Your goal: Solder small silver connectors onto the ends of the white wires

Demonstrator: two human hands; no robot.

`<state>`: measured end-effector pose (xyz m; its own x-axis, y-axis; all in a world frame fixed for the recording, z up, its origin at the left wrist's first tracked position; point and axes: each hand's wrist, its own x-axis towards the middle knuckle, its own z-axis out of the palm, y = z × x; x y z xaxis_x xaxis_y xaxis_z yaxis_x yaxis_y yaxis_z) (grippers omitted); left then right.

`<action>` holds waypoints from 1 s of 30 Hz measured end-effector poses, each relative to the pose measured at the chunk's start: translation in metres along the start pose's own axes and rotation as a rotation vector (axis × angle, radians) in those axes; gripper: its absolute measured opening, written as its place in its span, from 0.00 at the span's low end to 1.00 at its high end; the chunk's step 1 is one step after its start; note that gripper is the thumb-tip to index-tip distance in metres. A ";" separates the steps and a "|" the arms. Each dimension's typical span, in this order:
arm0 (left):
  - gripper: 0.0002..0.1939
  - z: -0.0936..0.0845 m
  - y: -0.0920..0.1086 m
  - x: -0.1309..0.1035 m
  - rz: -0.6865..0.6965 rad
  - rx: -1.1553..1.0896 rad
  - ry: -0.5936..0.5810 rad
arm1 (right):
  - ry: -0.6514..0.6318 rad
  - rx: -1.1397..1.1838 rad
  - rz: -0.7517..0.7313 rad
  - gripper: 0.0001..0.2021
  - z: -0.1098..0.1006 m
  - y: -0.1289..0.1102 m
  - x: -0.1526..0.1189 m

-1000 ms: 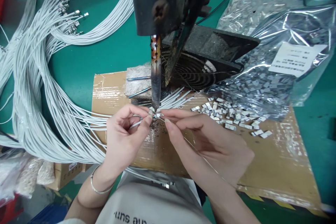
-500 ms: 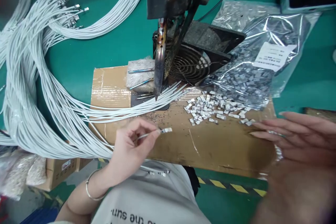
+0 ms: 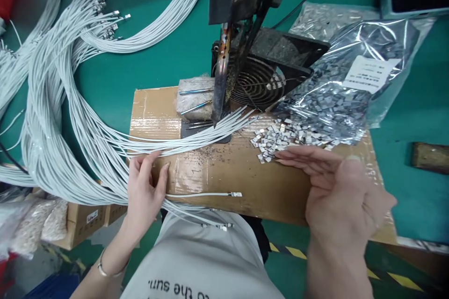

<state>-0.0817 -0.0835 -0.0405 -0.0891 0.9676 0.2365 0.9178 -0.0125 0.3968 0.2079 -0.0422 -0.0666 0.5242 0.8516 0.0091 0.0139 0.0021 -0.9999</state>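
My left hand (image 3: 145, 187) is over the left part of the cardboard sheet (image 3: 270, 191), thumb and fingers apart. Its fingertips are at the lower edge of a bundle of white cables (image 3: 196, 142). Just right of that hand, a single white cable (image 3: 199, 194) with a small metal-and-white end lies on the cardboard. My right hand (image 3: 336, 191) has its fingers stretched out, their tips at the lower edge of a pile of small silvery-white connector pieces (image 3: 280, 138). No object shows in either hand.
A soldering iron (image 3: 221, 74) points down above the cables, before a black fan (image 3: 259, 81). A clear bag of small parts (image 3: 336, 103) lies behind the pile. Thick cable bundles (image 3: 45, 140) fill the left. A brown block (image 3: 430, 156) sits at right.
My left hand has let go of the cable end and moved left to the bundle. My right hand has swung in from the right to the pile. The camera view has shifted slightly.
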 end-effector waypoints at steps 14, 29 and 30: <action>0.10 -0.049 -0.006 0.037 0.338 -0.392 -0.440 | -0.133 -0.365 -0.128 0.04 -0.017 -0.007 0.006; 0.11 0.018 0.073 0.050 -0.441 -1.123 -0.711 | -0.268 -0.451 -0.065 0.05 -0.013 -0.006 -0.013; 0.12 0.018 0.072 0.050 -0.466 -1.143 -0.709 | -0.264 -0.385 -0.022 0.04 -0.011 -0.009 -0.016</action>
<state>-0.0135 -0.0319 -0.0162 0.2312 0.8548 -0.4646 0.0167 0.4740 0.8804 0.2090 -0.0613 -0.0580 0.2867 0.9577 -0.0226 0.3633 -0.1306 -0.9225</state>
